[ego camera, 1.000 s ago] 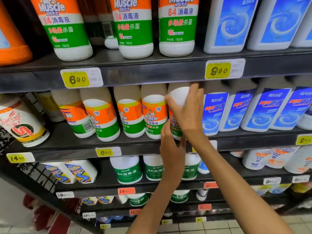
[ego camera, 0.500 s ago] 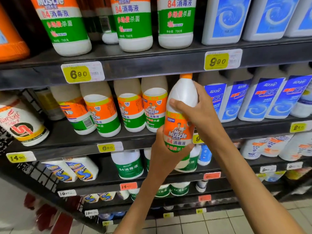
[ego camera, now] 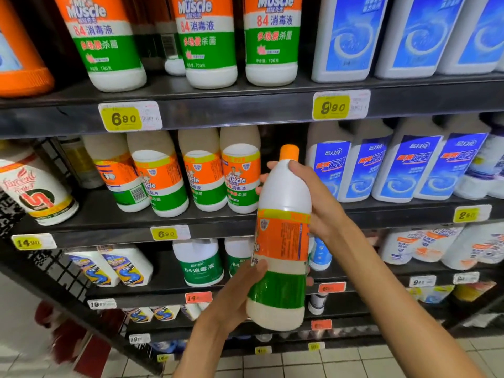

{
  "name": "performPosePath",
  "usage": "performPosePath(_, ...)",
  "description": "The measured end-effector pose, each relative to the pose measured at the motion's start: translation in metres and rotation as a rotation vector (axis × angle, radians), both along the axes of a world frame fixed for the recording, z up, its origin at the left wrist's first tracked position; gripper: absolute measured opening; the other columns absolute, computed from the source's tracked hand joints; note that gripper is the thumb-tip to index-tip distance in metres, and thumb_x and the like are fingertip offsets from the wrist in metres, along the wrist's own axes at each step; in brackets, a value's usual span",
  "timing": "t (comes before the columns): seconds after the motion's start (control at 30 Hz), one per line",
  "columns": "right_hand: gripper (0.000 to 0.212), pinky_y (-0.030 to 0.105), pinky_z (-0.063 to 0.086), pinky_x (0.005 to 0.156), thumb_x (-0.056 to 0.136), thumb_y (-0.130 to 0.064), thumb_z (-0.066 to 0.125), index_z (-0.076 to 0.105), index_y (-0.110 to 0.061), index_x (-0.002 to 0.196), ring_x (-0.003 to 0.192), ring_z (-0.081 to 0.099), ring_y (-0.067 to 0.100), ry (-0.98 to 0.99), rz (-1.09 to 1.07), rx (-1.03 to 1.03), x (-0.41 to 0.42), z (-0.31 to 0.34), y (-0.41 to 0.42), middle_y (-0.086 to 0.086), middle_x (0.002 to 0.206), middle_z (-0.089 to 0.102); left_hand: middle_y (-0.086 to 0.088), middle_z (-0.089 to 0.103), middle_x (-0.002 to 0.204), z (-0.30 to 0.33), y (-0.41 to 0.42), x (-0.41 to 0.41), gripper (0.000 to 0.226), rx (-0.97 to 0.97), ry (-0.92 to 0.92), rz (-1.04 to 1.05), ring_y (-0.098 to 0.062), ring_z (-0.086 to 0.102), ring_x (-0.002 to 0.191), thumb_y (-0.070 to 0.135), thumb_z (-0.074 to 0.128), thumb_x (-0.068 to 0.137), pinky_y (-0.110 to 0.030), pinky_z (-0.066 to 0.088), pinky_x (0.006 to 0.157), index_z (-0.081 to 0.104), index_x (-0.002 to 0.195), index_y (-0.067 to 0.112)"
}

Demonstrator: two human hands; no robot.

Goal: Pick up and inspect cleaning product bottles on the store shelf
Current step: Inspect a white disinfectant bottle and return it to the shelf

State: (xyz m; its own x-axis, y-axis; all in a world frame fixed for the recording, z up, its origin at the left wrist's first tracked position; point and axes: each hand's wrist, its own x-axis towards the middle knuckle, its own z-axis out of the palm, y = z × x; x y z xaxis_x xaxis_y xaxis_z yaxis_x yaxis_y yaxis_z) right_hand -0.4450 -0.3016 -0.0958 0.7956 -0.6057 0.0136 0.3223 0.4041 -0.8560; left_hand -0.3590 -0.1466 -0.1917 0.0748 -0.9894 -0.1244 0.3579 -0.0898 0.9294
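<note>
Mr Muscle disinfectant bottle point(ego camera: 281, 241), upright, being held clear of the shelf point(ego camera: 218, 222); right hand point(ego camera: 313, 197) is curling round its white shoulder, left hand point(ego camera: 240, 293) is gripping the lower label, fingers wrapped behind

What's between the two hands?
The head view shows the bottle between them: right hand grips its white shoulder, left hand holds its lower part.

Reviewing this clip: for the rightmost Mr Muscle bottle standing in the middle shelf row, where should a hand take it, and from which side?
Judging by its shape, the rightmost Mr Muscle bottle is best gripped round its labelled body, fingers coming from the front and right. The gap beside it leaves room there, while a neighbouring bottle crowds its left. Its cap is hidden under the upper shelf, so a top grasp looks awkward.
</note>
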Motion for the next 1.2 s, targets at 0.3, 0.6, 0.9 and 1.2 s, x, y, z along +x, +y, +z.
performPosePath(0.3,0.021,0.033,0.057,0.075,0.087,-0.043,0.062,0.064,-0.023,0.089,0.081,0.07,0.017,0.279,-0.247,-0.341,-0.006,0.009,0.003,0.003,0.087,0.073,0.019,0.073,0.098,0.015,-0.012,-0.029,0.04,0.021,-0.289,0.286,-0.001,0.067,0.095,0.064,0.065,0.068,-0.016,0.051,0.076,0.062,0.102,0.043)
performPosePath(0.6,0.046,0.04,0.052,0.089,0.076,-0.054,0.057,0.076,-0.014,0.086,0.09,0.069,0.025,-0.115,0.133,0.169,-0.014,0.002,-0.008,0.008,0.089,0.071,-0.021,0.064,0.119,0.026,-0.004,-0.045,0.087,-0.004,0.123,0.073,-0.034,0.063,0.105,0.068,0.06,0.076,-0.05,0.05,0.09,0.049,0.134,0.005)
performPosePath(0.9,0.043,0.039,0.058,0.072,0.086,-0.043,0.062,0.063,-0.009,0.113,0.084,0.067,0.025,0.169,-0.051,0.161,-0.013,0.004,-0.007,0.014,0.103,0.068,-0.015,0.066,0.119,0.029,0.001,-0.038,0.083,0.115,0.253,0.117,-0.03,0.064,0.108,0.066,0.081,0.047,-0.043,0.054,0.085,0.068,0.116,0.022)
performPosePath(1.2,0.042,0.048,0.043,0.099,0.081,-0.039,0.062,0.05,-0.012,0.111,0.096,0.058,0.032,0.287,0.036,0.269,-0.003,-0.006,-0.007,0.021,0.111,0.052,-0.017,0.068,0.11,0.054,0.01,-0.046,0.058,-0.039,0.509,0.007,-0.029,0.068,0.097,0.034,0.088,0.059,-0.038,0.056,0.077,0.071,0.108,0.009)
